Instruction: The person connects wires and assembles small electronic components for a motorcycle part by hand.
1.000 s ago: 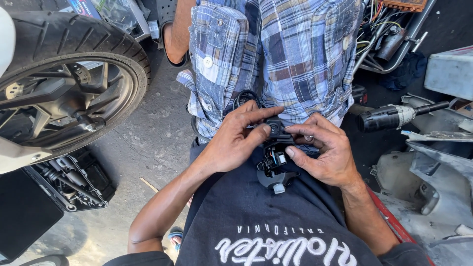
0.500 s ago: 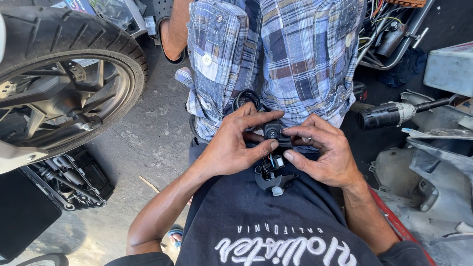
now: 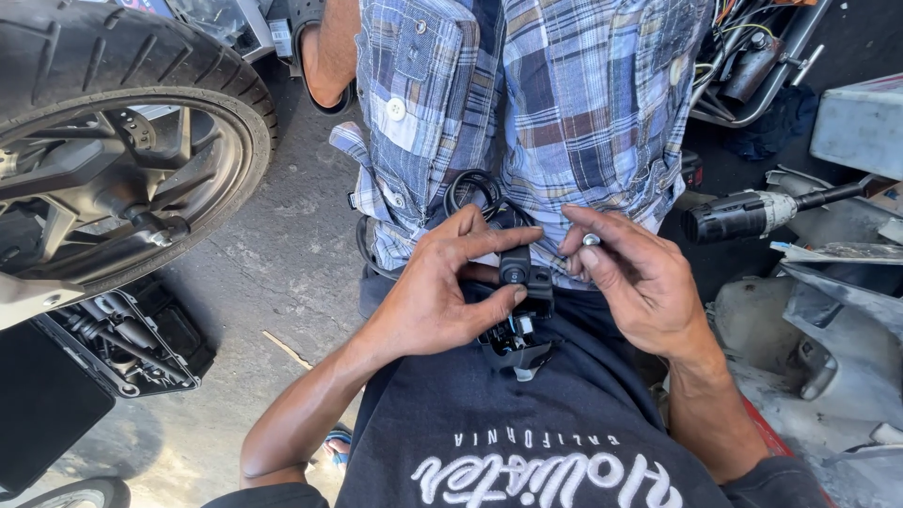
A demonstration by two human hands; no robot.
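Switch housing [image 3: 515, 315] inside left hand [image 3: 440, 296] grip

1. We see a black open tool case [image 3: 122, 343] on the concrete floor at lower left, just below the motorcycle wheel [image 3: 113, 160]. It is rectangular, with moulded compartments holding dark metal tools, and it is the nearest thing to a package in view.
2. We see white lettering [image 3: 546, 466] printed across the dark navy T-shirt at the bottom centre. It forms a small arched line above a larger script line, both upside down from our view.
3. We see a grey rectangular box-like container [image 3: 861, 127] at the right edge, upper part. Its faces are plain, and whether it is a package we cannot tell.
4. We find no screens or signs.
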